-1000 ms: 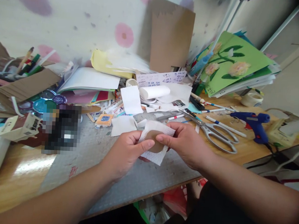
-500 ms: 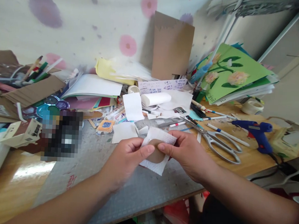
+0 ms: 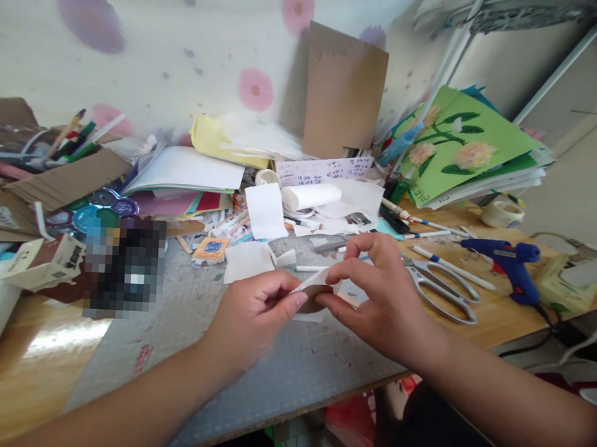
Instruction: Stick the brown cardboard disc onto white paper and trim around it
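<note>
My left hand point(image 3: 254, 311) pinches a small brown cardboard disc point(image 3: 315, 302) together with a white textured paper towel piece point(image 3: 316, 279) behind it. My right hand point(image 3: 382, 291) is at the disc's right side. Its thumb touches the disc's edge and its index finger bends the paper's upper edge over towards the disc. Both are held just above the grey cutting mat point(image 3: 182, 351). Much of the paper is hidden by my fingers. Beyond them on the mat lie flat white paper pieces point(image 3: 246, 261) and a white paper roll point(image 3: 312, 196).
Scissors point(image 3: 442, 291) and a blue glue gun point(image 3: 509, 261) lie to the right. A small carton point(image 3: 46, 263) and a paint palette point(image 3: 101, 213) are at the left. Pens and scraps lie behind the mat; a cardboard sheet point(image 3: 343, 92) leans against the wall.
The paper, spread flat behind the disc before, is now tilted and folded at its top. My right hand's fingers have lifted and parted around its edge. The left hand keeps its pinch.
</note>
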Motion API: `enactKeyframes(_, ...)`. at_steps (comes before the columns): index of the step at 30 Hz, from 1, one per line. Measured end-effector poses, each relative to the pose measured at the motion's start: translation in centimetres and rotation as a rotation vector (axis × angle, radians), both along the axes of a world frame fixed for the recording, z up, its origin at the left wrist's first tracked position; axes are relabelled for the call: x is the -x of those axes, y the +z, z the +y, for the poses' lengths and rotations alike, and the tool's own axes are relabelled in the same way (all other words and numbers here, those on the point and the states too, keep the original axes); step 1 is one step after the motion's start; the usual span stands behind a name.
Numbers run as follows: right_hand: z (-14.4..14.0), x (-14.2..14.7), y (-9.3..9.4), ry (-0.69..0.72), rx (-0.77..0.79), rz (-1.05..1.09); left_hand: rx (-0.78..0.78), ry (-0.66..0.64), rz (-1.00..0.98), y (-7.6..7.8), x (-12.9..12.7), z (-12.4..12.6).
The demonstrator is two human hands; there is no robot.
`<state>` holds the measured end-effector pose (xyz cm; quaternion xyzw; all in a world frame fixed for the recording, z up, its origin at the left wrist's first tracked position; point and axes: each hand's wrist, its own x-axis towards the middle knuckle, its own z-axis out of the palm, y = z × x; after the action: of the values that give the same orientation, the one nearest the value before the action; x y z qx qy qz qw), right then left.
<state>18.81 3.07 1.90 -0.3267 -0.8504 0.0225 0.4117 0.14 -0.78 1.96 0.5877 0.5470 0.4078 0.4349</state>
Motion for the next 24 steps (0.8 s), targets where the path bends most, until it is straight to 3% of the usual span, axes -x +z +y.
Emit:
enactKeyframes(5,0.1,0.1,0.4,0.091,0.139,0.033,-0.057,-0.008,0.132,-0.2,0.1,-0.1)
enactKeyframes(12,0.3,0.2,1.0,0.078,0.447,0.106,-0.002,-0.058,-0.022,-0.2,0.1,0.2)
enactKeyframes(19,1.0,0.0,0.8,0.099,0.822,0.265,-0.039,-0.043,0.100,-0.1,0.4,0.1)
enactKeyframes(24,1.1,0.1,0.3,0.115,0.929,0.331,-0.010,-0.088,0.061,-0.3,0.5,0.2)
